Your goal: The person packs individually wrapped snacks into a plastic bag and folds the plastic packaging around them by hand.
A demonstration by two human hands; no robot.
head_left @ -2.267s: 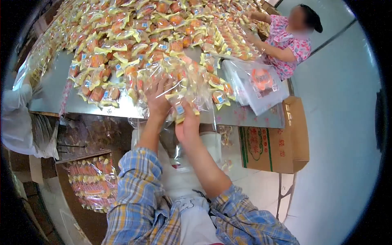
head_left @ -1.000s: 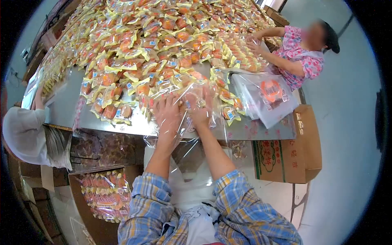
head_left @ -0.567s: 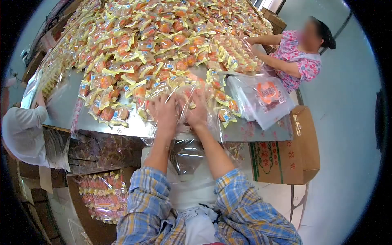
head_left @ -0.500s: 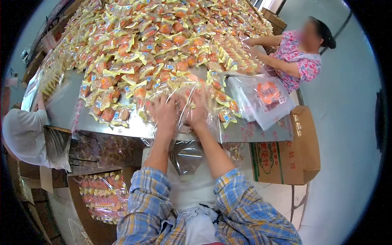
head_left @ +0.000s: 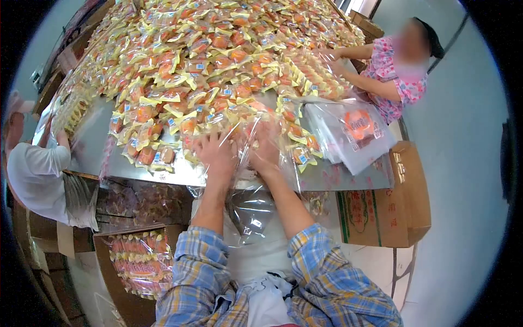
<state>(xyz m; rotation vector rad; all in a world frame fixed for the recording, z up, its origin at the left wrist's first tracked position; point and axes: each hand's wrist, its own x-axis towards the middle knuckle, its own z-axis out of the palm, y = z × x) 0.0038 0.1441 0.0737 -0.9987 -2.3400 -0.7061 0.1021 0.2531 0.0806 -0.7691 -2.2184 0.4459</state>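
- The left hand [head_left: 218, 156] lay flat on the clear bag [head_left: 251, 215], with its fingers spread out.
- The right hand [head_left: 265, 147] was beside it, partly behind shiny plastic. I could not tell if it was pinching anything.
- The clear bag was at the near edge of the worktop [head_left: 98, 139]. Some of it was under the hands, and its loose end hung down over the edge.
- Small wrapped snacks [head_left: 234, 56], orange with yellow ends, made a big heap on the worktop, right up to the hands.
- A pile of clear bags with red and orange print [head_left: 357, 128] lay to the right of the hands.
- A brown box [head_left: 403, 212] stood open below the worktop's right corner.
- Another box [head_left: 104, 261], low on the left, held a full pack of snacks [head_left: 141, 267].
- A person in a pink dotted top [head_left: 381, 71] reached for the snacks on the right.
- A person in a white top [head_left: 38, 174] had their arms at the left end.
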